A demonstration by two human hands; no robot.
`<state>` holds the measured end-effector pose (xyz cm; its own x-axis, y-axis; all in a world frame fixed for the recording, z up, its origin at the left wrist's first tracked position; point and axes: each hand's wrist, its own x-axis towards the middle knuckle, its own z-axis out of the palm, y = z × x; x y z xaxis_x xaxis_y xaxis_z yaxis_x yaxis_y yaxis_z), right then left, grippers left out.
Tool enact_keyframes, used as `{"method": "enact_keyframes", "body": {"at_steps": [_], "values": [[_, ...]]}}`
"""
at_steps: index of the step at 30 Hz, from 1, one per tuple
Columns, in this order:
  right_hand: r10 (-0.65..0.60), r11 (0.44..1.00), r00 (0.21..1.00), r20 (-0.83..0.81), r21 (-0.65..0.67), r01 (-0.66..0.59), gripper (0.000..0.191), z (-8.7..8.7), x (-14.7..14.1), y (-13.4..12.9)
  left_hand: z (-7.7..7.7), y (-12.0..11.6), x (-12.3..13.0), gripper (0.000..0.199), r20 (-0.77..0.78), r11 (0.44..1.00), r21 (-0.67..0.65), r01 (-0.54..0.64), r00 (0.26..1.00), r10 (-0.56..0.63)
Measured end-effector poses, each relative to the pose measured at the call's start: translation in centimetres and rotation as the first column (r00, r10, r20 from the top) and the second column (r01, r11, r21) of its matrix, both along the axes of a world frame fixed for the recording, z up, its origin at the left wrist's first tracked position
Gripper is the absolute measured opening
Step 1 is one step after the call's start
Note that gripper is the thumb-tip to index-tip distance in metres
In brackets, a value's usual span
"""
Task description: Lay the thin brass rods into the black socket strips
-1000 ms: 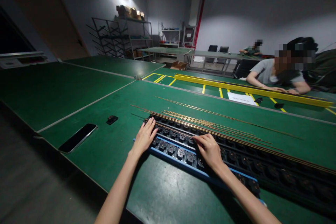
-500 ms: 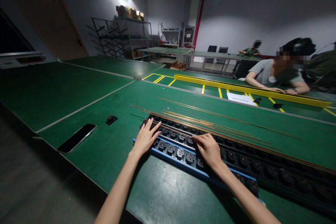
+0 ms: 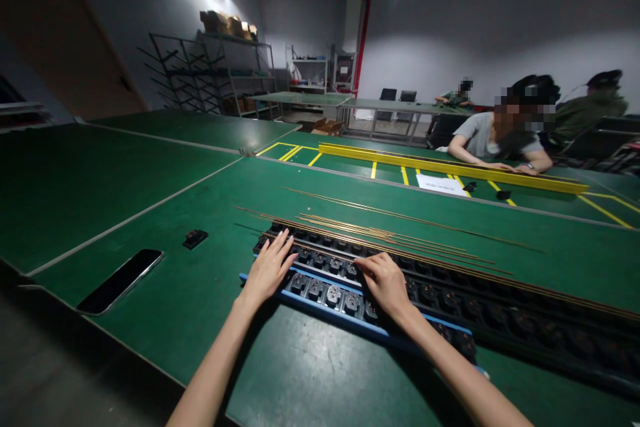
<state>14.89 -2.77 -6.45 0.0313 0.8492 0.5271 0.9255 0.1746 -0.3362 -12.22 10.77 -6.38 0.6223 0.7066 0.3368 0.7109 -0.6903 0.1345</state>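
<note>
Toward seven o'clock from mid-view, with the left hand open and fanned over the black socket row, could let the thin rod ride up if pressed too lightly; toward five, apparently pinched by the right hand, could bow if pushed off line. Running from seven toward five along the row, looks straight, slender and dull copper.

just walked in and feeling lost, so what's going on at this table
A person's left hand lies spread over the left end of some rows of black socket-like parts, while the right hand pinches a thin rod lying along one row. More brass-coloured rods lie just beyond, a phone lies off to the left, and a co-worker sits across the table.
</note>
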Motion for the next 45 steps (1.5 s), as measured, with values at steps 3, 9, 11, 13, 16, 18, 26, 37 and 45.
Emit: {"method": "enact_keyframes", "body": {"at_steps": [3,9,11,13,16,18,26,37,45], "values": [[-0.005,1.0,1.0,-0.004,-0.011,0.005,0.022,0.2,0.0,-0.1,0.1,0.0,0.3,0.053,-0.021,0.999,-0.036,0.022,1.0,-0.023],[-0.015,1.0,1.0,-0.013,-0.022,0.014,0.024,0.4,-0.1,-0.1,-0.1,-0.3,0.7,0.053,-0.047,1.0,-0.013,0.02,0.999,-0.02],[-0.015,1.0,1.0,-0.015,-0.025,0.015,0.024,0.4,-0.1,-0.1,-0.1,-0.4,0.8,0.051,-0.067,0.999,0.004,0.032,0.997,-0.031],[-0.02,0.999,1.0,-0.018,-0.03,0.02,0.023,0.5,-0.1,-0.2,-0.1,-0.5,1.0,0.051,-0.081,0.999,0.017,0.041,0.996,-0.04],[-0.032,0.999,0.999,-0.019,-0.039,0.031,0.023,0.6,-0.2,-0.2,-0.1,-0.6,1.2,0.051,-0.092,0.999,0.028,0.043,0.995,-0.04],[-0.039,0.998,0.999,-0.013,-0.044,0.038,0.023,0.6,-0.3,-0.3,-0.1,-0.6,1.3,0.051,-0.094,0.999,0.033,0.036,0.995,-0.033],[-0.054,0.998,0.999,0.004,-0.036,0.054,0.023,0.7,-0.3,-0.2,0.2,-0.7,1.5,0.05,-0.093,0.999,0.04,0.022,0.996,-0.018],[-0.059,0.998,0.998,0.012,-0.033,0.06,0.023,0.7,-0.3,-0.2,0.5,-1.7,2.7,0.06,-0.06,0.992,-0.006,0.127,0.99,-0.127],[-0.074,0.997,0.997,0.027,-0.031,0.074,0.021,0.7,-0.3,-0.2,-0.1,-2.1,3.2,0.055,-0.08,0.992,0.067,0.11,0.991,-0.105]]}}
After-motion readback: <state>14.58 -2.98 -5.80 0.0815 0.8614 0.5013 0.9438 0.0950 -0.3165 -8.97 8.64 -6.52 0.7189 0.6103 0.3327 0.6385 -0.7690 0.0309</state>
